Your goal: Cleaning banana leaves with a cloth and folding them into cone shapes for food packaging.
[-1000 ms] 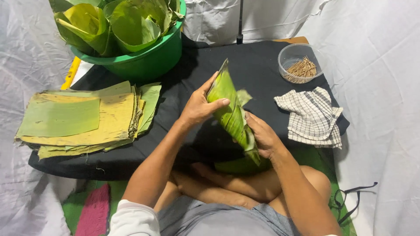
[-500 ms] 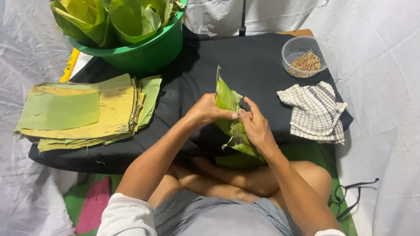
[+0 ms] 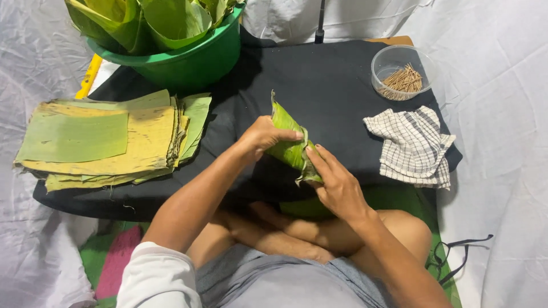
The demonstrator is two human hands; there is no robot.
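Green leaf parcel (image 3: 289, 145) gripped by left hand (image 3: 262, 136) and right hand (image 3: 337, 185).

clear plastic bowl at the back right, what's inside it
The clear round plastic bowl holds a loose pile of thin wooden sticks, heaped toward its back right side. Whether anything lies beneath the pile cannot be seen, since the sticks cover it.

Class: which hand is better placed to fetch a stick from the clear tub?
Probably the right hand: the tub of sticks sits on its side, while the left hand grips the leaf roll.
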